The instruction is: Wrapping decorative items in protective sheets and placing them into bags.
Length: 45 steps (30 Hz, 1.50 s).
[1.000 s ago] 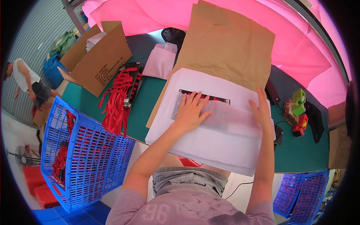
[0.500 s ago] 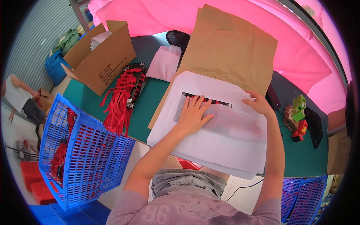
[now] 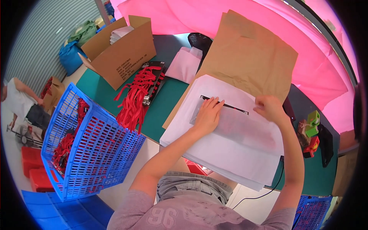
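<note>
A stack of thin white paper (image 3: 226,161) lies before me on the table. Under its see-through top sheet shows a flat bundle of red ribbons (image 3: 245,128), and the bundle's narrow black card (image 3: 226,104) sticks out along the far side. My left hand (image 3: 208,118) lies flat on the bundle with fingers stretched, the tips reaching the card. At the stack's right edge, the fingers of my right hand (image 3: 269,109) are bent together on the thin white sheet; their tips are partly hidden.
Brown wrapping paper (image 3: 257,57) spreads beyond the stack. To the left are carded red ribbons (image 3: 138,96), an open carton (image 3: 126,55) and a blue crate (image 3: 94,149). A green tape dispenser (image 3: 313,122) stands at right. A person (image 3: 25,101) is at far left.
My right hand's fingers have gone from spread to bent together at the paper's edge. My left hand stays on the bundle, its fingers closer together. The whole view has shifted slightly.
</note>
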Tool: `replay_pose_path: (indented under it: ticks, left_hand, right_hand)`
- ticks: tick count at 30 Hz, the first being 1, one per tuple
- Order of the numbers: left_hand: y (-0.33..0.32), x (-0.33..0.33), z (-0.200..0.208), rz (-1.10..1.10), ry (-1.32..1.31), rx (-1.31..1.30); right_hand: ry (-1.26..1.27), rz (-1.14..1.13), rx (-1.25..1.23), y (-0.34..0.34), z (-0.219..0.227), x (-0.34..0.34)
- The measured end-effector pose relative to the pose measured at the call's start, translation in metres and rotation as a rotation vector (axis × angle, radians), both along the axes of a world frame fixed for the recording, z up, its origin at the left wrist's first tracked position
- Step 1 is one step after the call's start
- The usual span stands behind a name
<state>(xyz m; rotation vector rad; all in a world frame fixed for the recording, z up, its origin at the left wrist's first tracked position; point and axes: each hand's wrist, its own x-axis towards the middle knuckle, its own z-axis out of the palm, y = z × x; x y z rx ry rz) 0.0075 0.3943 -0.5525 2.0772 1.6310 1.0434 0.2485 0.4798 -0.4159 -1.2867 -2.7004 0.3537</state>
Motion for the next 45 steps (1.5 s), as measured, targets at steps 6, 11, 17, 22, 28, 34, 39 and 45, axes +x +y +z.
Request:
replay_pose_path:
  ticks: [6,11,17,22,28,34,39,45]
  left_hand:
    - [0.007,-0.001,0.010,0.122,-0.377,0.219]
    - [0.005,-0.002,0.035,0.261,0.090,0.410]
    - [0.003,-0.016,0.019,0.034,0.274,0.359]
    - [0.009,-0.011,0.016,0.062,0.162,0.465]
    - [0.004,-0.011,0.020,0.061,0.192,0.405]
    - [0.007,-0.004,0.018,0.066,0.168,0.451]
    - [0.003,-0.011,0.016,0.071,0.104,0.327]
    - [0.003,-0.013,0.017,0.054,0.114,0.358]
  right_hand:
    - [-0.347,0.168,0.515,-0.067,-0.024,0.005]
    - [-0.352,0.227,0.509,-0.077,-0.043,0.018]
    - [-0.248,0.231,0.436,-0.065,-0.034,0.039]
    - [-0.536,0.072,0.400,-0.020,-0.019,0.090]
    - [-0.654,-0.232,-0.038,0.028,0.026,0.142]
    - [-0.129,-0.449,-0.443,0.020,0.022,0.212]
    - [0.374,-0.501,-0.677,0.004,0.012,0.209]
    - [1.029,-0.510,-0.930,-0.004,-0.017,0.205]
